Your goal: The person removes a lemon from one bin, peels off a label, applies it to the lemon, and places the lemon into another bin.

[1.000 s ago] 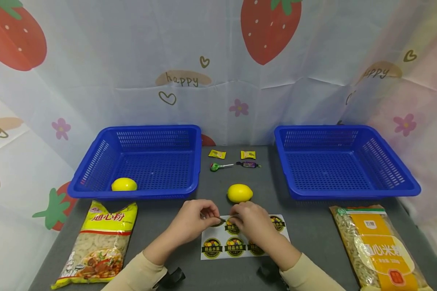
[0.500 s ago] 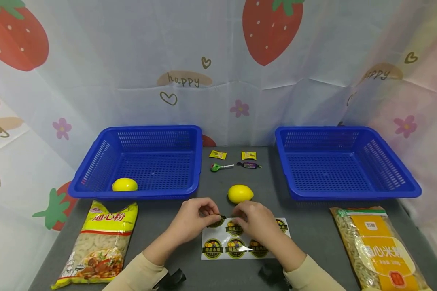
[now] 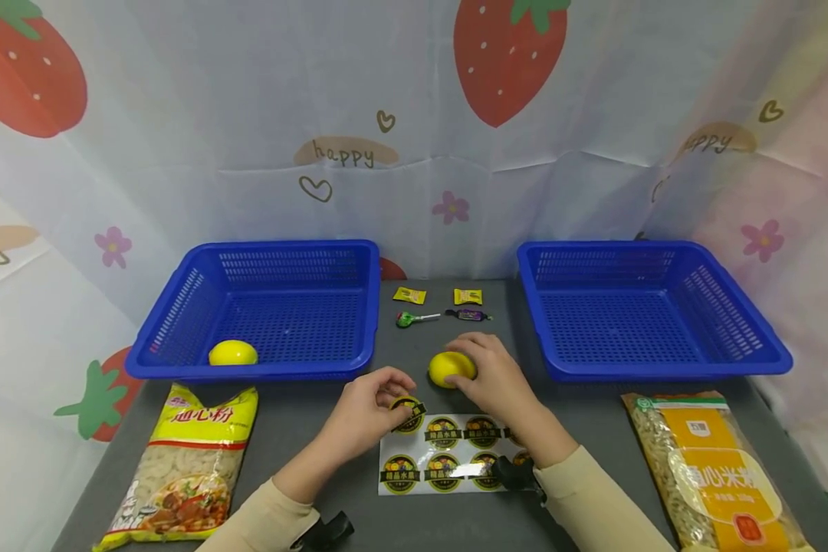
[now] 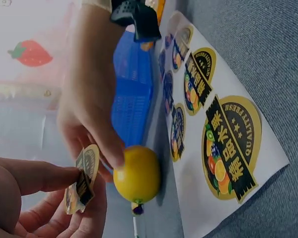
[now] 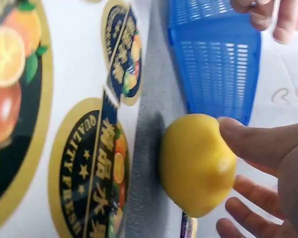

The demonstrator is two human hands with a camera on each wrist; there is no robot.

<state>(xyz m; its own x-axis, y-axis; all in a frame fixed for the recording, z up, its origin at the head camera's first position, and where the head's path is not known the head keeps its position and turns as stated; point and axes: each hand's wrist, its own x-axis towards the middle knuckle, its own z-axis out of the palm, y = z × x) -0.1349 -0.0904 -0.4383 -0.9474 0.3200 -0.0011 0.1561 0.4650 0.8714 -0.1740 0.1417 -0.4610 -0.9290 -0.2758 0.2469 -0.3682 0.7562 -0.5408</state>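
Note:
Between thumb and index finger, my left hand (image 3: 370,410) pinches a round black-and-gold fruit sticker (image 4: 84,181), lifted off the sheet and slightly bent. My right hand (image 3: 500,383) is at a yellow lemon (image 3: 448,369) on the grey table, thumb on its near side and fingers curled over the far side. In the right wrist view the thumb touches the lemon (image 5: 197,163); its far side is hidden. Below both hands lies a white sticker sheet (image 3: 431,484) with several more round fruit labels, partly covered by the right wrist.
Blue baskets stand at the back left (image 3: 251,373) and back right (image 3: 669,371); the left one holds another lemon (image 3: 233,353). Small wrapped candies and a lollipop (image 3: 414,318) lie behind the near lemon. Pasta bags flank the table, left (image 3: 186,468) and right (image 3: 717,475).
My right hand has moved from the sheet up to the lemon, which stays in place. The sticker in my left hand now shows clear of the sheet; that hand has barely moved.

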